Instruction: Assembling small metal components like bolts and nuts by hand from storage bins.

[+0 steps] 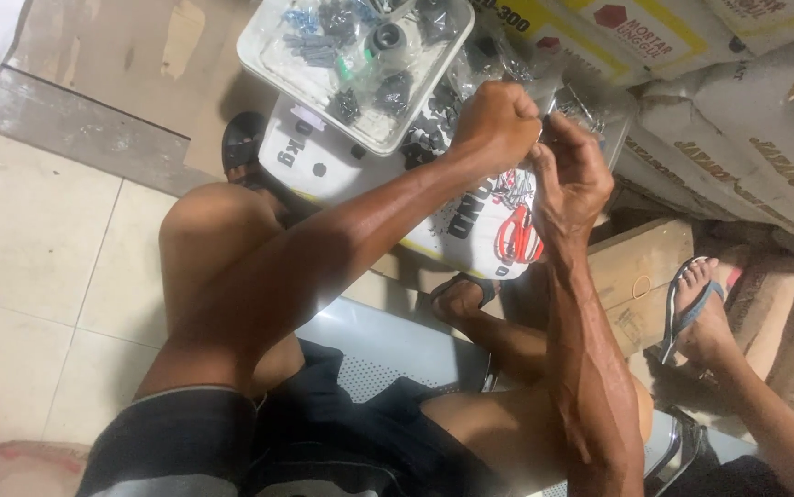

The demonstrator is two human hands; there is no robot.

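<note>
My left hand [498, 120] is clenched in a fist and my right hand [570, 179] is pressed against it, fingers pinched. Between them they grip the top of a small clear plastic bag [514, 189] with small dark metal parts in it; the hands hide most of it. Both hands hover over a white printed sack [341, 166]. Red-handled scissors [518, 236] lie on the sack just below my right hand. A white tray [263, 55] of bagged small hardware rests on the sack's far end, to the left of my left hand.
I sit on a perforated metal bench [388, 345] with my knees bent. Another person's sandalled foot [696, 313] rests at the right by a cardboard box [641, 271]. Stacked printed sacks [747, 120] fill the upper right. Tiled floor [38, 267] lies at the left.
</note>
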